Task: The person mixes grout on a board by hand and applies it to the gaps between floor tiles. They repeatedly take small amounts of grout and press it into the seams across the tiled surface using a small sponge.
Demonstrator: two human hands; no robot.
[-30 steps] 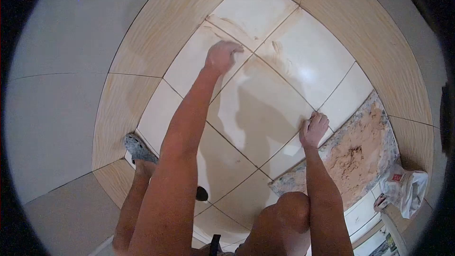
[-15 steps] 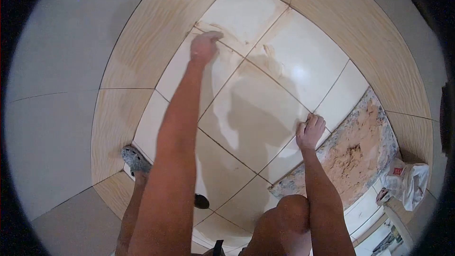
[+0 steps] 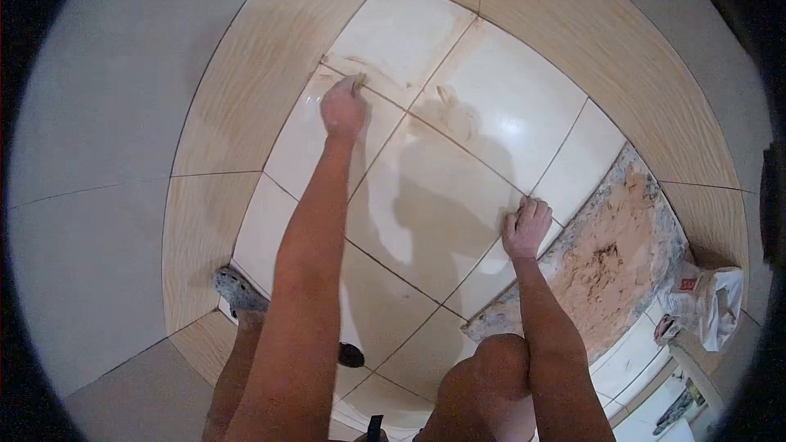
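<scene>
My left hand (image 3: 342, 108) is closed, fingers pressed together at the joint between two white floor tiles (image 3: 401, 20). A small pale bit shows at its fingertips, too small to name. Brownish grout smears (image 3: 449, 100) mark the tiles and joints around it. My right hand (image 3: 528, 227) rests on the floor with curled fingers, near a tile joint and left of the stone slab. What it holds, if anything, is hidden.
A speckled stone slab (image 3: 565, 260) covered with pinkish-brown powder (image 3: 610, 250) lies at right. Beyond it stands a white plastic bag (image 3: 704, 299). Wood-patterned tiles (image 3: 217, 135) line the walls. A foot in a grey clog (image 3: 237, 288) is at left, and a dark round object (image 3: 351, 355) lies on the floor.
My left hand has turned and drawn slightly back along the joint, fingertips still at the tiles. The right hand stays in nearly the same place on the floor. The view has shifted a little.
</scene>
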